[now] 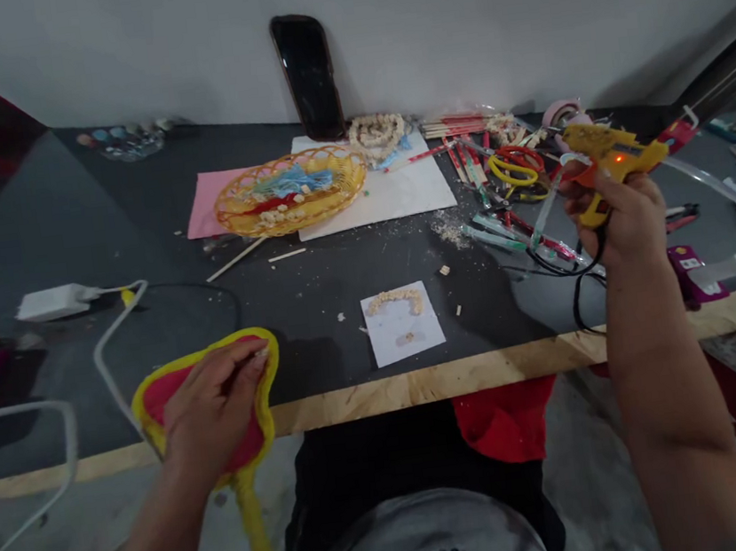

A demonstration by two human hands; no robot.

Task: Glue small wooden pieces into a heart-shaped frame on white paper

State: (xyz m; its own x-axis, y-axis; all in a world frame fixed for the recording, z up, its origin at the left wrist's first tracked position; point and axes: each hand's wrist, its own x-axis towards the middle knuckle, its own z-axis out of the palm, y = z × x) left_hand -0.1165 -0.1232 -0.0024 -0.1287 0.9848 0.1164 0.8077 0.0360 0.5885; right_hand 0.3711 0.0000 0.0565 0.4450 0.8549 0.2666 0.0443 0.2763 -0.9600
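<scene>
Behind the card (387, 322), the basket (351, 170) lies across two sheets (411, 188); the phone (309, 77) leans behind, apparently against the wall (179, 48).

The right hand (625, 213) grips a yellow glue gun (614, 156), its orange light lit. The left hand (214, 411) is over a yellow-rimmed red paddle (171, 389). Between the hands lies a small white card (404, 323); beyond it sits a yellow wicker basket (349, 175).
</scene>
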